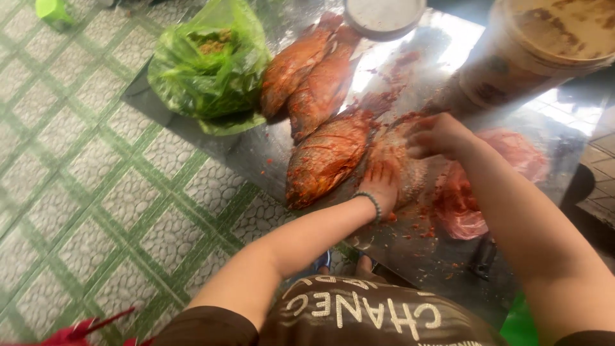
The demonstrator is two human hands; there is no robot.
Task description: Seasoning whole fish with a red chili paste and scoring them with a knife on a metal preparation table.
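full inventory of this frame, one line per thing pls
fish: four, red-orange with paste, on the tray; three laid side by side, the fourth under the hands
metal tray: one, silver, smeared red, on the floor
green bag: one, holding greens, tray's left end
red bag: one, crumpled, right of the fish
tub: one, tan, top right
round lid: one, whitish, top centre
tiled floor: green and grey
left hand: flat on the fish, beaded bracelet
right hand: curled over the same fish
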